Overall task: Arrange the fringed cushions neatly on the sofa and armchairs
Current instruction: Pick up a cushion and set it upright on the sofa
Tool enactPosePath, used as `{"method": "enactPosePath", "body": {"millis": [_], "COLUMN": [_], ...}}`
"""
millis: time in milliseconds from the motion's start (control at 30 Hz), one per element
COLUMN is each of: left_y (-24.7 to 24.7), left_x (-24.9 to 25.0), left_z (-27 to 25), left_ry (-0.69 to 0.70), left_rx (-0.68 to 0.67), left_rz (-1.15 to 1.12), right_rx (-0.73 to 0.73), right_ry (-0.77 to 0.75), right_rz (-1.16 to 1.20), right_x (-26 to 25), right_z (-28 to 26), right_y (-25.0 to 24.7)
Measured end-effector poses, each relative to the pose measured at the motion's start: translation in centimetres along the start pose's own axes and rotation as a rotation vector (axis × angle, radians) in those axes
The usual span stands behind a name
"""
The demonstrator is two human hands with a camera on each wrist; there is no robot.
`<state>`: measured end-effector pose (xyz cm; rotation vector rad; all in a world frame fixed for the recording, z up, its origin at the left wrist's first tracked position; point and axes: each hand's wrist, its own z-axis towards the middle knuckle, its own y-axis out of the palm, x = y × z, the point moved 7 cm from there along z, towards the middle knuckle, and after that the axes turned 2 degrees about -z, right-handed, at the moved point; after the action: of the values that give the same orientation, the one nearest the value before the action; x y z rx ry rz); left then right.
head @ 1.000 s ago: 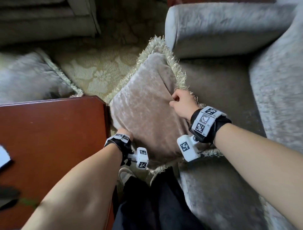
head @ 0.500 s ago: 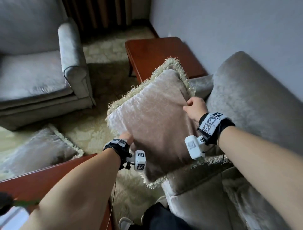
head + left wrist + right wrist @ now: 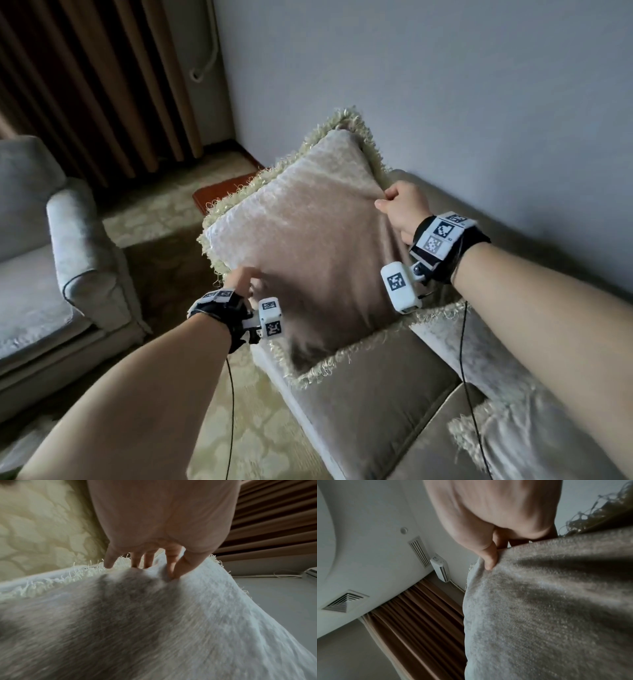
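Note:
I hold a beige velvet cushion (image 3: 308, 240) with a cream fringe up over the left end of the grey sofa (image 3: 394, 404), tilted on one corner. My left hand (image 3: 239, 279) pinches its lower left edge, thumb and fingers (image 3: 173, 563) nipping the fabric near the fringe. On the upper right edge my right hand (image 3: 399, 202) grips a fold of the cushion (image 3: 547, 601), its thumb (image 3: 488, 559) pressed on the velvet. The cushion's bottom corner hangs just above the sofa arm. A second fringed cushion (image 3: 507, 442) lies on the sofa seat at the lower right.
A grey armchair (image 3: 51, 274) stands at the left across a patterned cream carpet (image 3: 164, 212). A red-brown side table (image 3: 219, 195) peeks out behind the cushion. Brown curtains (image 3: 85, 85) hang at the back left, and a pale wall (image 3: 445, 85) runs behind the sofa.
Both hands have lifted the cushion from down by the sofa front up over the sofa arm. My view has risen from the floor and table to the wall and curtains.

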<state>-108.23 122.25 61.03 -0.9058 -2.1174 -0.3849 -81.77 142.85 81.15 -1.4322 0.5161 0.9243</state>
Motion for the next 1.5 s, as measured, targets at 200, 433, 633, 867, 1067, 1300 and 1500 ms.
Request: {"method": "enactPosePath", "body": {"millis": [200,433,633,867,1067,1300,1500], "left_y": [6.6,14.5,20.2,27.6,32.2,36.6,40.5], "left_x": [4.8,7.9,13.0,15.3,12.8,10.4,7.0], "left_z": [0.5,6.8,15.7,24.5,26.8,22.4,24.7], "left_ry": [-0.033,-0.172,-0.17,-0.043,-0.007,0.037,0.131], "left_rx": [-0.124,-0.347,-0.521,-0.556,-0.528,-0.527,-0.582], "left_rz": [-0.229,-0.142,0.051,0.347,0.426,0.411,0.389], "right_rx": [0.145,0.264,0.42,0.519,0.505,0.563,0.677], "right_ry": [0.038,0.182,0.388,0.667,0.857,0.958,0.981], "right_rz": [0.098,0.132,0.196,0.291,0.171,0.15,0.135], "right_x": [1.2,6.3,10.9,19.4,27.3,35.2,40.5], "right_z": [4.5,8.9,10.9,7.7,3.8,1.5,0.2], "right_y": [-4.8,-6.7,-7.3,-6.2,-3.9,-0.5,1.5]}}
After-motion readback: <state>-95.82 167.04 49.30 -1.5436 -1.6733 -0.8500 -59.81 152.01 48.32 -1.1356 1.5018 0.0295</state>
